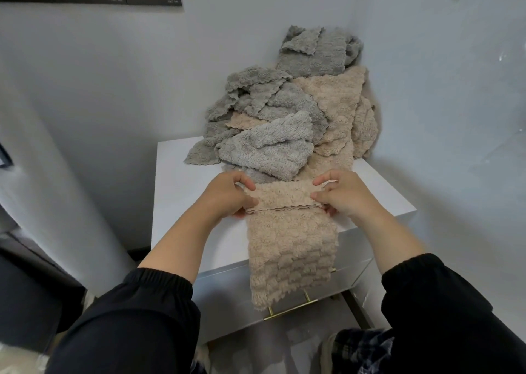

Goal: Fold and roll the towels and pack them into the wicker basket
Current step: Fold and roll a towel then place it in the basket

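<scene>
Clearly the job is at an early stage. One beige towel [290, 240] lies as a narrow strip on the white cabinet [176, 174]. Only its far end is turned over into a first short roll, while the near end hangs down over the cabinet's front edge. From its width I judge the folding of this towel done and the rolling barely begun.

Both hands grasp that turned-over far end. The left hand [227, 196] pinches its left edge and the right hand [345, 196] pinches its right edge, with the fingers curled round the fabric, so the roll sits directly between them.

Just beyond the hands is a loose heap of grey and beige towels [273, 117], which reaches back into the far corner against the wall. None of them looks folded or rolled, so nearly all the work is left. No wicker basket is in view, and nothing can be seen packed.

A brass drawer handle [290, 308] shows below the hanging end.
</scene>
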Available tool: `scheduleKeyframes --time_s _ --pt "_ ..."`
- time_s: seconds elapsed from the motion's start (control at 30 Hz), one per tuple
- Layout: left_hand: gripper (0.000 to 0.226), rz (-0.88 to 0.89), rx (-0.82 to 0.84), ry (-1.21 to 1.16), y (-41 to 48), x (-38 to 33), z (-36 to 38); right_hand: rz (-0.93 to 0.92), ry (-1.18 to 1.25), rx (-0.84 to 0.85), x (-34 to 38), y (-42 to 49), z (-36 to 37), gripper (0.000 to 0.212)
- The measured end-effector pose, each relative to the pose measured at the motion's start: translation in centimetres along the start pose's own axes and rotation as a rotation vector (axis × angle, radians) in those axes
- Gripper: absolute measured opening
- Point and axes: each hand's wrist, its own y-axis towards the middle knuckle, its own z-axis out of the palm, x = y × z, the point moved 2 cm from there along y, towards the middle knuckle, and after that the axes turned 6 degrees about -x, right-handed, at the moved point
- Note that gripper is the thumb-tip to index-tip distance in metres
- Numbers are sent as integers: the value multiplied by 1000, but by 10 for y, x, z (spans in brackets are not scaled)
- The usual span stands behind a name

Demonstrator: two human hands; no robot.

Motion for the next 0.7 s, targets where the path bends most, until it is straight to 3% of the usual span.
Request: scheduleKeyframes --time_s 0.27,0.37,0.43,0.57,0.7 --pt "53 48 82 255 3 -1 1 -137 -414 47 -3 8 4 57" --pt "43 70 116 323 4 -3 1 -173 -544 118 2 10 3 47" --pt "32 77 122 347 5 -3 0 -170 -509 131 5 7 2 31" --pt "28 84 102 313 6 0 -1 -126 -367 83 4 7 -2 35" --pt "21 105 47 238 5 -3 -3 -66 -155 66 1 10 -4 19"
